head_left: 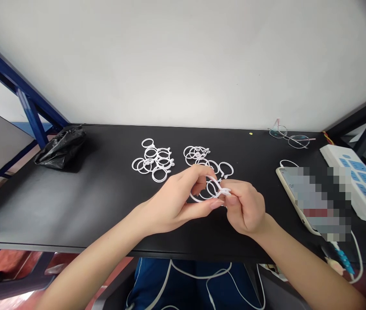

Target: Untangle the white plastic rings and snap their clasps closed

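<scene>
Over the front middle of the desk, both of my hands hold a white plastic ring (224, 191) with a small clasp end. My left hand (178, 196) curls around the ring, thumb below and fingers above. My right hand (247, 204) pinches the ring at its clasp, with the fingers closed. Just beyond my hands lies a loose group of similar white rings (198, 153), partly hidden by my fingers. To the left, another cluster of white rings (151, 159) lies overlapped on the desk.
A crumpled black plastic bag (62, 148) sits at the desk's left end. On the right are eyeglasses (287, 137), a phone (312, 202) with a cable, and a white power strip (357, 181). White cords (198, 275) hang over my lap below the black desk (105, 202).
</scene>
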Demonstrator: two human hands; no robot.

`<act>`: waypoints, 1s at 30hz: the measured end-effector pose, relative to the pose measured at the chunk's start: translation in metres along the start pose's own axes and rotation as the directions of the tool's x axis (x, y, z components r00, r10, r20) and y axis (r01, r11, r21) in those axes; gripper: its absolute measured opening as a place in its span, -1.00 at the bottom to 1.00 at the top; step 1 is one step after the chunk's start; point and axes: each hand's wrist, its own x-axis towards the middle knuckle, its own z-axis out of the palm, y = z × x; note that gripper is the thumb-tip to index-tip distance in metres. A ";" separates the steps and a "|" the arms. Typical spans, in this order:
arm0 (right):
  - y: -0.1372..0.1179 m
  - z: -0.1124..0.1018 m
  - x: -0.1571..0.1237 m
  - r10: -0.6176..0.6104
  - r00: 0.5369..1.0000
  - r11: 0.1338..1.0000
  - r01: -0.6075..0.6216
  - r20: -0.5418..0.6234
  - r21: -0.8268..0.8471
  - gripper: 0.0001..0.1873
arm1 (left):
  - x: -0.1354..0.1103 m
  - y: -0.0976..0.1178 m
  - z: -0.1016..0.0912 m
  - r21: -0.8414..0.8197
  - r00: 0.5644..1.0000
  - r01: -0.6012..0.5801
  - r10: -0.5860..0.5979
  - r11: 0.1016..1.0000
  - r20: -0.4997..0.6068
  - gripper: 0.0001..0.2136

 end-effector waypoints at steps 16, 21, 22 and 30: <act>0.005 -0.002 0.000 -0.041 0.998 0.995 0.037 0.043 0.087 -0.85 | 0.002 0.007 -0.006 -0.104 0.993 0.094 -0.085 0.990 0.086 -0.83; 0.004 -0.003 0.000 -0.060 0.996 0.996 0.056 0.060 0.065 -0.85 | 0.003 0.006 -0.007 -0.130 0.986 0.126 -0.110 0.983 0.128 -0.85; 0.004 -0.003 0.001 -0.065 0.996 0.997 0.061 0.060 0.055 -0.85 | 0.003 0.006 -0.008 -0.135 0.984 0.130 -0.112 0.982 0.136 -0.84; 0.003 -0.002 0.001 -0.077 0.994 0.994 0.072 0.075 0.076 -0.85 | 0.003 0.008 -0.009 -0.172 0.979 0.146 -0.118 0.974 0.164 -0.84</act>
